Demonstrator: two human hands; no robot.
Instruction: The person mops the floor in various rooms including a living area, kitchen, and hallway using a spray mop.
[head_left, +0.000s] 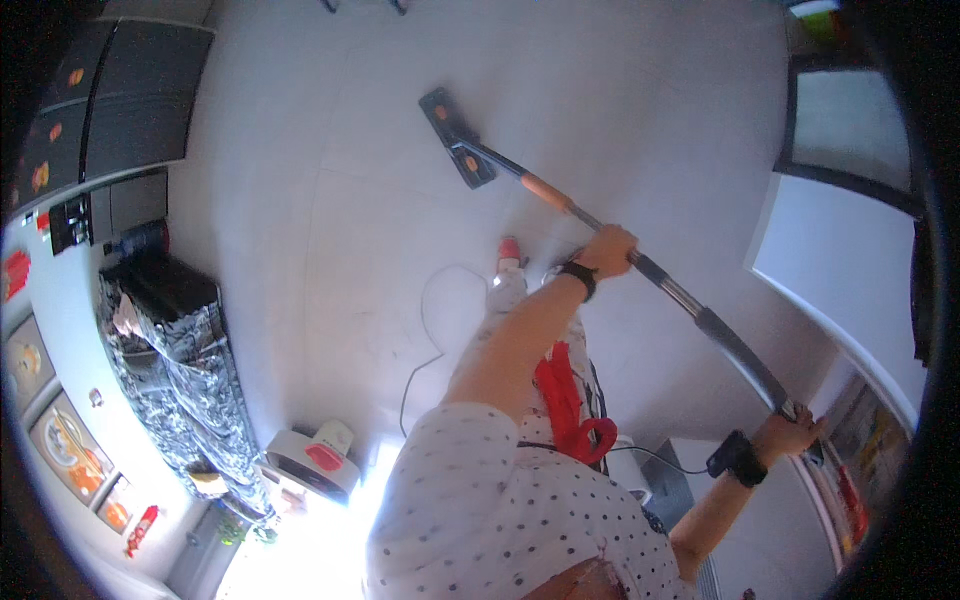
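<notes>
A flat mop stretches diagonally across the view, its black rectangular head (457, 139) with orange parts resting on the pale floor. My left hand (609, 251) grips the middle of the mop's pole (679, 292), just above an orange section. Further up, my right hand (787, 433) is closed around the top end, past a dark foam grip. Both wrists wear dark bands; a thin cable runs from the device on the right wrist towards my waist. A red strap (562, 405) hangs at my front.
A thin cable (424, 360) lies looped on the floor left of my feet. Dark cabinets (142, 90) and a sofa with patterned fabric (199, 375) line the left side. A white-and-red appliance (315, 457) stands lower left. On the right is a white-sided piece of furniture (840, 262).
</notes>
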